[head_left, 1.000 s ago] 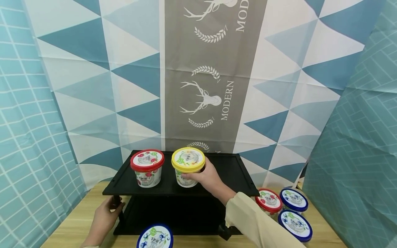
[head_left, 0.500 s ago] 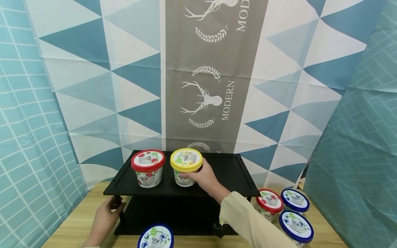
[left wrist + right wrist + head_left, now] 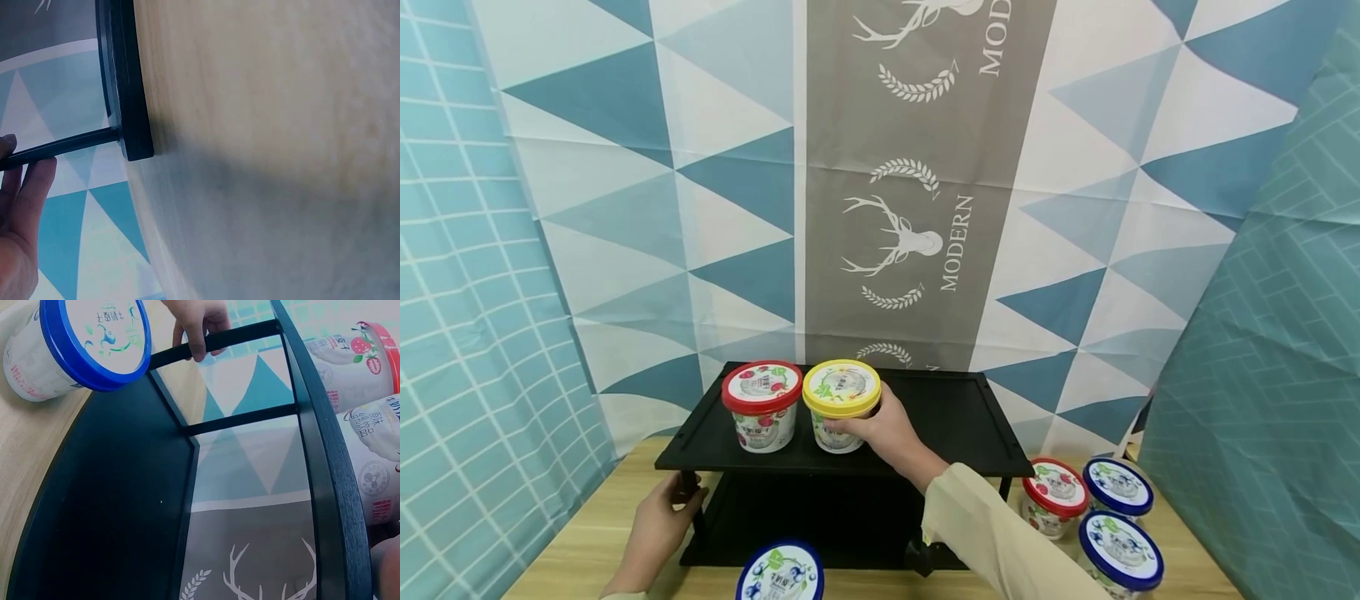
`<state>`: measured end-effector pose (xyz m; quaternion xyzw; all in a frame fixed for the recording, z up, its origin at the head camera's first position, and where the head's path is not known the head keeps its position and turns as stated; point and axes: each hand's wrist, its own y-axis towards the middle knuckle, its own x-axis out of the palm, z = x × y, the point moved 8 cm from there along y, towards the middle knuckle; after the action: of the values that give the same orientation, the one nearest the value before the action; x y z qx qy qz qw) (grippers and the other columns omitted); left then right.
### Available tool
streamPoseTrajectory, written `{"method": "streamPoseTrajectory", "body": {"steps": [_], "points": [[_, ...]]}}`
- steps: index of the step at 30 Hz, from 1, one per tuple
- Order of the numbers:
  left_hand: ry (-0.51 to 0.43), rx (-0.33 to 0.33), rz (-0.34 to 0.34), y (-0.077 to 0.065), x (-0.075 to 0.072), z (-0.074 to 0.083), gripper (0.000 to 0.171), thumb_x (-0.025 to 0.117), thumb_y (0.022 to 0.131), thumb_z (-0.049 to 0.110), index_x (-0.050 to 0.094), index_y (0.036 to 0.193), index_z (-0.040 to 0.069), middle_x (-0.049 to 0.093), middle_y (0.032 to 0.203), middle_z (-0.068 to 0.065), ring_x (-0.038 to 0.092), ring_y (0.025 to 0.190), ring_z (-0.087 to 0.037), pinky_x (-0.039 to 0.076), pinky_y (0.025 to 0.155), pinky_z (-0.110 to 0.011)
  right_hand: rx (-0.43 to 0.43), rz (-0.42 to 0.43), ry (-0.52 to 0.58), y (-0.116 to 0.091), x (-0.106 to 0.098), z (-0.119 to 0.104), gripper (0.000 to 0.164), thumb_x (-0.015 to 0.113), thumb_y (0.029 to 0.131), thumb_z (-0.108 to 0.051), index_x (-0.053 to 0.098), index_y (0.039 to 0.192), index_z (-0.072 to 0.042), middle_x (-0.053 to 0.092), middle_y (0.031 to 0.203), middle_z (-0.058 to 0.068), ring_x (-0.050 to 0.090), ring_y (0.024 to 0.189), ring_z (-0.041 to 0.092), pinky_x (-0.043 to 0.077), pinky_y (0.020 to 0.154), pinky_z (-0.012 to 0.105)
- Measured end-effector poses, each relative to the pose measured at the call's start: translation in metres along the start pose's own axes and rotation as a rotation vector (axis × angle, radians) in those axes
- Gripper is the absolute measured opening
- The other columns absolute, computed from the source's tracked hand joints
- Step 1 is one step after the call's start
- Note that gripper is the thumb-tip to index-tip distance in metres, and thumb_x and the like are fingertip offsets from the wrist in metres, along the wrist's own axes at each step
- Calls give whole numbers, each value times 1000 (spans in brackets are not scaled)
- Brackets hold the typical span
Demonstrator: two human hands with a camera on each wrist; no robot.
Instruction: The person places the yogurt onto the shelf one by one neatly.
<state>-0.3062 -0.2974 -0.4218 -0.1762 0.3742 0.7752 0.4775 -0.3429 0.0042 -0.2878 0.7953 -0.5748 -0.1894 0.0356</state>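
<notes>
A black two-tier rack (image 3: 947, 417) stands on the wooden table. My left hand (image 3: 658, 523) pinches its front left post (image 3: 75, 145) between thumb and fingers, below the upper shelf. On that shelf, my right hand (image 3: 891, 429) grips a yellow-lidded tub (image 3: 841, 390) from its right side, the thumb across the front. To its left stands a red-lidded tub (image 3: 762, 387) with berry pictures, very close to the yellow one. The right wrist view shows both tubs' white sides at the right edge, and the left hand (image 3: 199, 322) on the post.
A blue-lidded tub (image 3: 781, 575) stands in front of the rack. To the rack's right are another red-lidded tub (image 3: 1056, 490) and two blue-lidded tubs, one behind (image 3: 1118, 486) and one nearer (image 3: 1122, 552). Patterned cloth (image 3: 737, 208) hangs behind the table (image 3: 587, 533).
My right hand has slid the yellow-lidded tub left along the upper shelf, narrowing the gap to the red-lidded tub. My left hand stays on the post. The head view shifts slightly.
</notes>
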Motion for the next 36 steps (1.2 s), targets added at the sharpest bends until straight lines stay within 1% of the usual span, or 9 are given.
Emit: {"method": "streamPoseTrajectory", "body": {"steps": [4,10,12,16,19,29,33,36], "points": [[0,8,8,0,0,1,18,59,81,13,56,96,3,60,92,-13,62,81,-28,51,60,-29,6,5,-2,0,2,0,76,76,66,-34,34,128,-19,48,121,1,49,111,18,43,95,39],[1,7,-2,0,1,1,19,59,81,12,56,97,2,60,93,-14,61,80,-27,49,59,-24,9,18,8,0,1,1,77,76,66,-34,34,128,-19,48,121,1,49,111,18,43,94,40],[-1,2,-5,0,2,0,20,59,81,12,56,98,2,60,93,-14,61,81,-28,49,60,-26,11,18,9,0,1,2,77,76,66,-34,33,128,-18,48,121,2,49,110,19,43,94,40],[-13,-5,-13,0,2,0,19,59,82,12,55,97,2,60,94,-15,61,83,-30,51,64,-33,20,17,9,0,1,3,78,76,66,-35,33,129,-18,48,121,2,49,110,19,43,95,40],[-16,-5,-13,0,1,0,18,59,82,12,55,97,3,60,93,-15,60,84,-30,52,64,-34,28,20,7,0,1,4,79,76,65,-36,33,129,-18,47,121,2,49,110,19,43,95,40],[-14,-1,-20,0,2,0,18,58,82,12,55,97,2,60,93,-15,61,84,-30,52,64,-33,32,23,-27,1,0,8,76,76,66,-35,36,128,-18,50,119,1,50,109,18,43,95,40],[-12,-19,-26,0,2,-1,20,58,82,12,55,99,1,60,95,-16,61,84,-30,51,63,-32,49,14,-23,1,0,9,74,76,66,-36,37,127,-19,51,119,1,51,109,18,44,94,40],[-6,-18,-15,0,0,0,21,59,81,13,56,98,1,60,93,-15,61,82,-29,51,61,-30,61,12,-29,-4,1,1,72,75,68,-33,38,127,-18,51,119,2,51,109,19,44,93,40]]}}
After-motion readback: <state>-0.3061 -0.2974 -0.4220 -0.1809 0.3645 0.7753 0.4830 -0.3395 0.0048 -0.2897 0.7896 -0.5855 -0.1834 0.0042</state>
